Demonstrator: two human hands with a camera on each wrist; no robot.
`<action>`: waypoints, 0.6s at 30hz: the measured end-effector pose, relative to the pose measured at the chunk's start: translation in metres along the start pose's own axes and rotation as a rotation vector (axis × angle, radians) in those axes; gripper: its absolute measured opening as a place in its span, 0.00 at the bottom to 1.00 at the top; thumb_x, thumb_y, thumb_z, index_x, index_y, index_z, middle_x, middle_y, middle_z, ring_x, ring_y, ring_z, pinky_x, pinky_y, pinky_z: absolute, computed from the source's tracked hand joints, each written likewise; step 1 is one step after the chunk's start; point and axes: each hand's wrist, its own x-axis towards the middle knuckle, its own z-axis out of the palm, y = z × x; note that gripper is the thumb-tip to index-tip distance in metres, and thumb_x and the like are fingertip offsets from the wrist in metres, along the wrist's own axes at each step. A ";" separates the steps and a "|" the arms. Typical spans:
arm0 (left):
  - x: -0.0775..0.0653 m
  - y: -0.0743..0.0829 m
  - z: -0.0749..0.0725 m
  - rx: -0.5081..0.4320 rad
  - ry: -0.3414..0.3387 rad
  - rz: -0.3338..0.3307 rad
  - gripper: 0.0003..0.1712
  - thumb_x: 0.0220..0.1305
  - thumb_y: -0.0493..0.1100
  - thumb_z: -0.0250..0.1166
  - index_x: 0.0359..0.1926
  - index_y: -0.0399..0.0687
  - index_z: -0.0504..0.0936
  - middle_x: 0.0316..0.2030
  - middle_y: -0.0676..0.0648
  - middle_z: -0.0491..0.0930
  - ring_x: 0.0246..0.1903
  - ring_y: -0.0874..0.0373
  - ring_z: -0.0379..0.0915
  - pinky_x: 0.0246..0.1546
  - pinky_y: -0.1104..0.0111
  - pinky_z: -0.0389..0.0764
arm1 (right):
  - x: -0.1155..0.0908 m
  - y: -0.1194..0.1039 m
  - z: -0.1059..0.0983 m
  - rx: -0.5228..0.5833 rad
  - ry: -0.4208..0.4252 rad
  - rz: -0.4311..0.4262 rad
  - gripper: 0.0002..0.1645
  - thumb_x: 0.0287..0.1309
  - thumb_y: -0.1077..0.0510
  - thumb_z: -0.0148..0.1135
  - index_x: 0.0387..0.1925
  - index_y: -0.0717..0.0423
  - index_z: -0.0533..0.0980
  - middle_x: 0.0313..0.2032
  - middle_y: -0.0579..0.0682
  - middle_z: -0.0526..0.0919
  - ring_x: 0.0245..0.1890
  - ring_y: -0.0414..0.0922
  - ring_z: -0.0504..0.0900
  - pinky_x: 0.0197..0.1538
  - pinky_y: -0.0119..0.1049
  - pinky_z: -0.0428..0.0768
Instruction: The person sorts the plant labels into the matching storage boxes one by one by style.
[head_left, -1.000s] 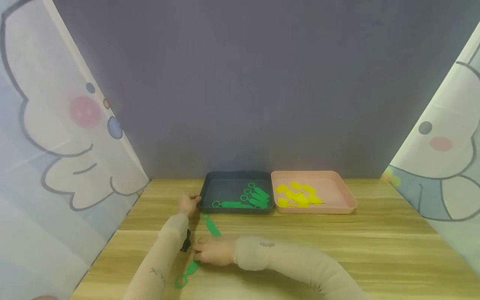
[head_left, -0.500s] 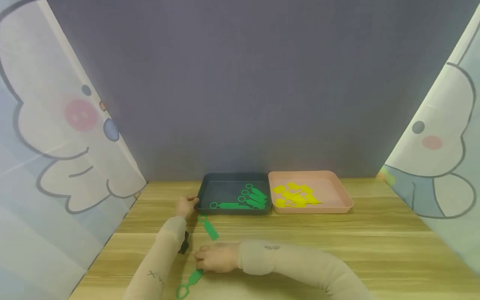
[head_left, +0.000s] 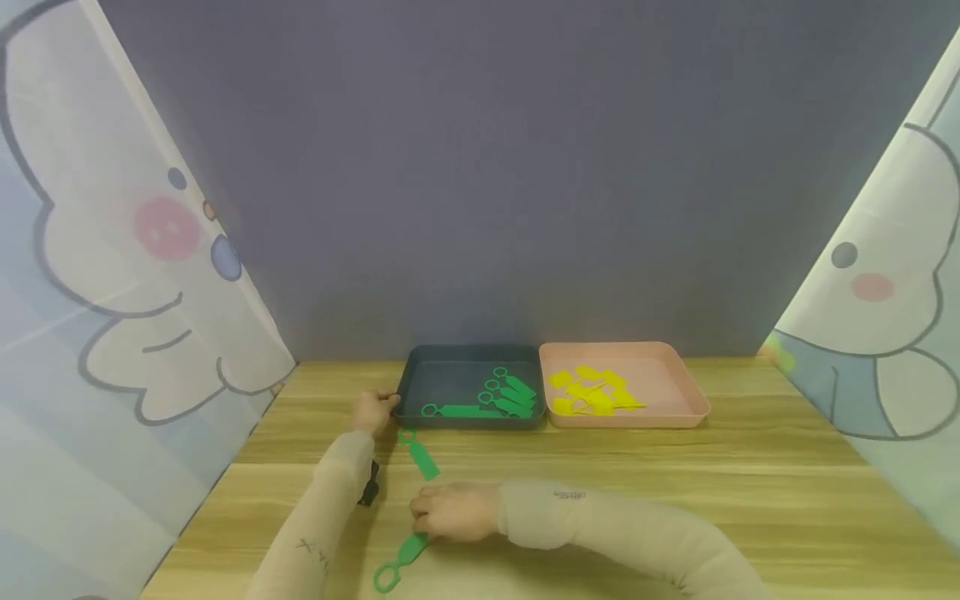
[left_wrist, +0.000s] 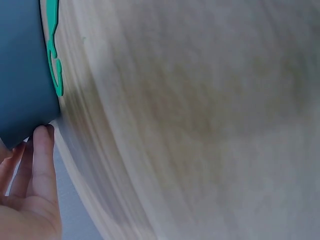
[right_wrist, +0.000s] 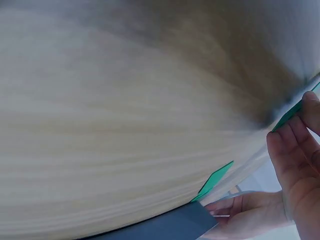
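Observation:
My left hand is at the left end of the dark blue tray, fingers and thumb gripping its edge; in the left wrist view its fingers lie against the tray's corner. A green tag with a ring at one end is pinched by my right hand, its ring pointing down-left. The right wrist view shows this tag's flat part between thumb and fingers. Another green ring tag lies on the table, just in front of the tray. Several similar green tags are inside the tray.
Touching the dark tray on its right is a pink tray with several yellow flat-ended pieces. A small black object shows beside my left forearm. Behind the trays rises a grey panel; printed cartoon sheets flank the wooden table.
My right hand has shifted to the right and slightly toward me, bringing the pinched green tag along. The left hand stays at the dark tray's edge.

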 end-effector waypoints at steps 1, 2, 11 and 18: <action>0.000 0.000 0.000 -0.005 0.001 -0.002 0.22 0.67 0.43 0.51 0.58 0.36 0.69 0.58 0.33 0.68 0.52 0.39 0.70 0.52 0.53 0.75 | -0.002 0.001 0.000 0.000 -0.002 0.004 0.14 0.56 0.47 0.56 0.45 0.40 0.77 0.37 0.34 0.72 0.38 0.29 0.69 0.44 0.12 0.67; -0.001 0.001 0.000 -0.011 -0.003 -0.003 0.22 0.67 0.43 0.51 0.58 0.36 0.69 0.58 0.33 0.68 0.52 0.39 0.71 0.52 0.53 0.75 | -0.004 0.003 0.000 0.001 -0.001 0.007 0.15 0.56 0.47 0.56 0.46 0.41 0.77 0.37 0.34 0.72 0.38 0.29 0.69 0.45 0.11 0.67; 0.003 -0.003 0.000 -0.030 0.010 0.009 0.21 0.66 0.42 0.52 0.57 0.35 0.70 0.57 0.32 0.68 0.45 0.43 0.76 0.48 0.56 0.77 | -0.023 0.013 -0.007 0.016 0.048 0.035 0.14 0.55 0.49 0.57 0.43 0.45 0.79 0.37 0.36 0.73 0.40 0.30 0.71 0.47 0.12 0.68; 0.008 -0.005 0.003 -0.027 0.031 -0.003 0.21 0.66 0.42 0.53 0.56 0.35 0.71 0.56 0.33 0.70 0.46 0.43 0.76 0.46 0.59 0.79 | -0.036 0.024 -0.014 0.035 0.074 0.133 0.15 0.54 0.52 0.59 0.45 0.49 0.78 0.41 0.39 0.76 0.44 0.33 0.73 0.51 0.15 0.69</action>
